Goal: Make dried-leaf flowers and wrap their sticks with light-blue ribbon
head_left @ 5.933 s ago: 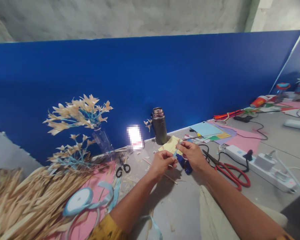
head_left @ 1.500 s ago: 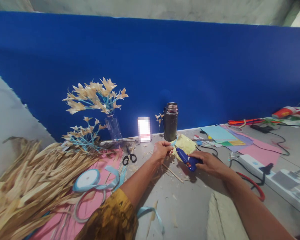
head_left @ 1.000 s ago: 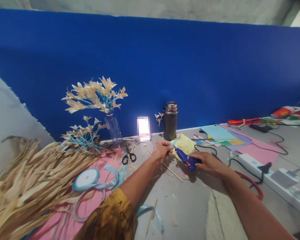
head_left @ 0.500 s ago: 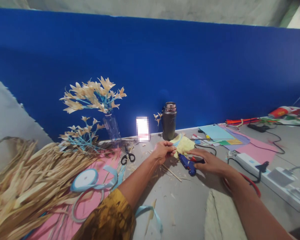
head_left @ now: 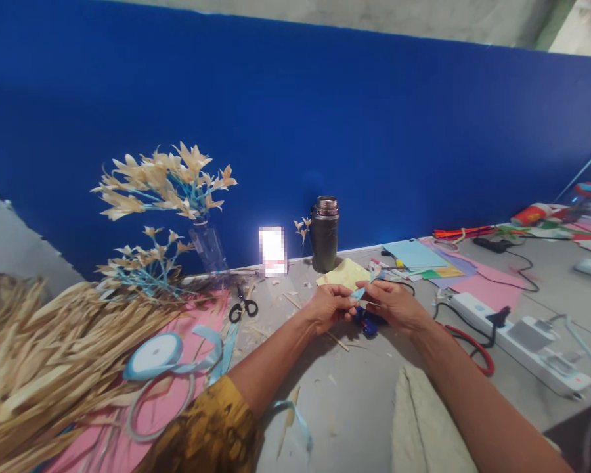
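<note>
My left hand and my right hand meet over the grey table, both pinched on a thin stick wrapped in light blue ribbon. A small dried-leaf flower sits at the stick's far end. The blue glue gun lies on the table just under my hands, partly hidden by them. A yellow paper sheet lies right behind my fingers.
A dark flask stands at the blue partition. At left are a vase of straw flowers, a straw pile, a ribbon spool and black scissors. Red scissors, a power strip and coloured papers lie right.
My right hand has let go of the glue gun, which now lies on the table, and has come up to pinch the ribbon-wrapped stick together with my left hand.
</note>
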Demonstrator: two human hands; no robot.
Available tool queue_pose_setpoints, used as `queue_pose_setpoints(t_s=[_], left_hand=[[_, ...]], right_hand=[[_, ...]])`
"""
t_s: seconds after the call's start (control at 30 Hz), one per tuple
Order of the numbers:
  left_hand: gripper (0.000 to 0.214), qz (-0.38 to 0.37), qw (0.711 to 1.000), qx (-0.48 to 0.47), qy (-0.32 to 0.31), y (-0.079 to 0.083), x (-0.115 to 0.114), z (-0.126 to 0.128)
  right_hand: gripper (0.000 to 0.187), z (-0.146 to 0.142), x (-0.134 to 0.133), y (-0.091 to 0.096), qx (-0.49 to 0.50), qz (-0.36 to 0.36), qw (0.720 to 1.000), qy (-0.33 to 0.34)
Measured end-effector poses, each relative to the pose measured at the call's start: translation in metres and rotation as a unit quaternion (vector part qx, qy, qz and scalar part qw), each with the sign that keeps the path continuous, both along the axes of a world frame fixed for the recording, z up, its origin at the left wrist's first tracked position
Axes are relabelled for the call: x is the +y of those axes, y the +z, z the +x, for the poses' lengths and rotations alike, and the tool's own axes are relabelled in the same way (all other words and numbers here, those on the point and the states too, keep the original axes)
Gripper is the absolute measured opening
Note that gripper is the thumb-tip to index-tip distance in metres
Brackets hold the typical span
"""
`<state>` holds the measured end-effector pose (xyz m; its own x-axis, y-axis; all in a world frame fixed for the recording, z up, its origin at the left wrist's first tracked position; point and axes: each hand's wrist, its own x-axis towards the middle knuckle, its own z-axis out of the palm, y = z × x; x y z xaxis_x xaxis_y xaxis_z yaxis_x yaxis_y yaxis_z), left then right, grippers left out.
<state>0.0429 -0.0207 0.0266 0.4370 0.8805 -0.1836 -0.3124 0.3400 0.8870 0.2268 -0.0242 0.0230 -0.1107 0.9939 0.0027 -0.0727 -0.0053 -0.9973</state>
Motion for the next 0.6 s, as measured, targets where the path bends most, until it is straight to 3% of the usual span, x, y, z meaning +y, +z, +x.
queue_pose_setpoints(t_s=[0.33, 0.6], left_hand=[[0.015, 0.048, 0.993, 0.081, 0.067, 0.002, -0.005, 0.012], [0.014, 0.073, 0.986, 0.121, 0.089, 0.004, -0.008, 0.015]], right_hand=[[0.041, -0.002, -0.002, 0.003, -0.130, 0.117, 0.974, -0.148], [0.037, 0.000, -0.003, 0.007, -0.202, 0.148, 0.944, -0.213]])
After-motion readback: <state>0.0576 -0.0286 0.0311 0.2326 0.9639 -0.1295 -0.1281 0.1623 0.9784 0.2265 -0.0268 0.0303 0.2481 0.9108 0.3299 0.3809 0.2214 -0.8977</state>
